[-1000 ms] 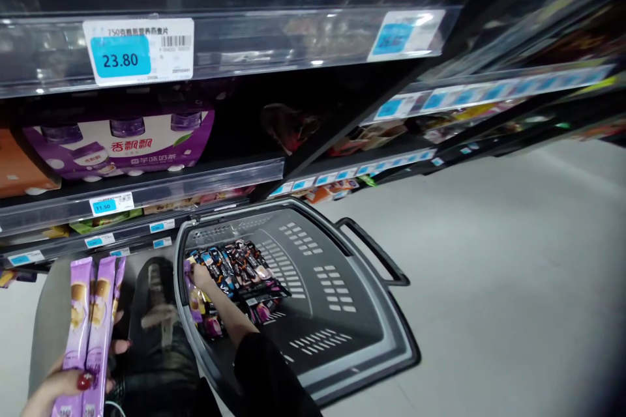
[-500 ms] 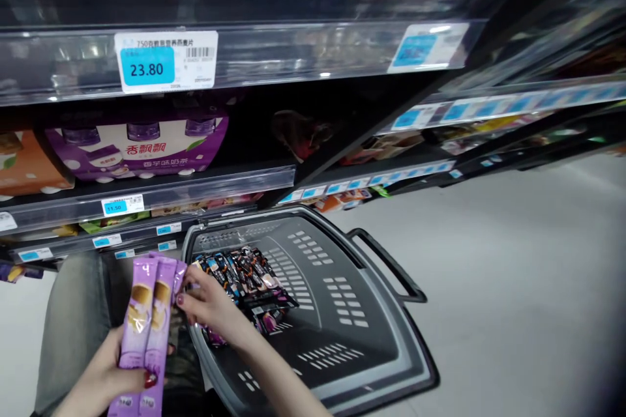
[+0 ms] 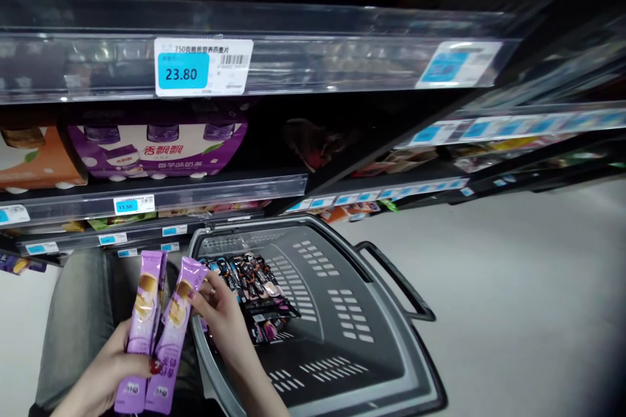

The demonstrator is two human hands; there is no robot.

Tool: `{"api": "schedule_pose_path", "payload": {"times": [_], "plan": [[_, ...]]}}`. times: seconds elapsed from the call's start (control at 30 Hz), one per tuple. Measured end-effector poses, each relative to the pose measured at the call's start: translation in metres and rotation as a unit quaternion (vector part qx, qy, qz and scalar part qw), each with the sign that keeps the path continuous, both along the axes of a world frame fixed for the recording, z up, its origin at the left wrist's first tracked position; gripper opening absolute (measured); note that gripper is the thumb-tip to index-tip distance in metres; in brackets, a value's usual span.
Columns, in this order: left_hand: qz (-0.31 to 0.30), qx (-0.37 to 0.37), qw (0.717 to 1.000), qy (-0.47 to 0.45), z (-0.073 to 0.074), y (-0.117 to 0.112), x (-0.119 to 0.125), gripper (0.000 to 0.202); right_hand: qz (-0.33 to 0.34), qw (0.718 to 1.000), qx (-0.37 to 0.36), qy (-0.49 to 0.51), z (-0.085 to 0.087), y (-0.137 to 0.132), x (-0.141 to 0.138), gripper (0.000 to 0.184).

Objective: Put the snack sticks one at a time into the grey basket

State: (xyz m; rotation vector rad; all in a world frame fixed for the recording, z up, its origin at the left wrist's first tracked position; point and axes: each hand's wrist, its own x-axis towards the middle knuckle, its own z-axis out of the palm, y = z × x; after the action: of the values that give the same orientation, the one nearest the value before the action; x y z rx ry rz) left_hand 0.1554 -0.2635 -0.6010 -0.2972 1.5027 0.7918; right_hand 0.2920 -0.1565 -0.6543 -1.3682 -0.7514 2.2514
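Note:
Several slim purple stick sachets (image 3: 141,316), printed with a brown-and-cream picture, are in my left hand (image 3: 107,368). Its thumb presses across their lower part, and the fingers are behind. The front right sachet (image 3: 175,322) leans away to the right, so the tops fan apart. My right hand (image 3: 222,309) pinches that sachet near its upper right edge, with thumb and fingers closed. At least one more sachet shows partly behind the left one. Beside my right hand is a grey shopping basket (image 3: 401,374) with dark glossy packets (image 3: 257,280) piled at its left side.
Shelves with price tags (image 3: 203,68) run across the front. A purple multipack of cups (image 3: 161,150) and an orange pack (image 3: 42,156) stand on one. The basket's black handle (image 3: 396,280) sticks out right, above the pale floor (image 3: 513,293). My jeans-clad leg (image 3: 73,332) is at left.
The right sachet has swung away from the left one, its top now farther right in my right hand's pinch. The shelves and basket have shifted slightly right in the view.

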Motion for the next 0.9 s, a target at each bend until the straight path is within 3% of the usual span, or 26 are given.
{"api": "schedule_pose_path", "payload": {"times": [0.07,0.17,0.23,0.4,0.57,0.77,0.9], "plan": [[-0.073,0.037,0.994,0.069,-0.002,0.004,0.0,0.044,-0.011,1.0,0.003,0.014,0.001,-0.005,-0.003,0.047],[-0.212,0.105,0.961,0.14,-0.003,0.012,0.001,0.043,-0.015,0.999,0.021,0.02,0.002,-0.013,-0.013,0.056],[-0.232,0.12,0.953,0.152,-0.002,0.014,0.002,0.042,-0.031,0.999,0.033,0.002,0.001,-0.017,-0.019,0.057],[-0.097,0.076,0.987,0.098,0.005,0.012,0.002,0.044,-0.06,0.998,0.024,-0.013,-0.008,-0.024,-0.021,0.053],[-0.009,0.03,0.999,0.044,0.007,0.012,-0.002,0.04,-0.088,0.996,-0.023,-0.023,-0.017,-0.03,-0.018,0.068],[0.063,-0.01,0.997,0.047,0.001,0.007,0.0,0.044,-0.033,0.999,-0.03,0.002,-0.013,-0.025,-0.019,0.023],[0.093,0.018,0.995,0.035,-0.007,-0.009,-0.007,0.043,-0.092,0.99,-0.107,0.017,-0.012,-0.014,-0.005,0.026]]}}
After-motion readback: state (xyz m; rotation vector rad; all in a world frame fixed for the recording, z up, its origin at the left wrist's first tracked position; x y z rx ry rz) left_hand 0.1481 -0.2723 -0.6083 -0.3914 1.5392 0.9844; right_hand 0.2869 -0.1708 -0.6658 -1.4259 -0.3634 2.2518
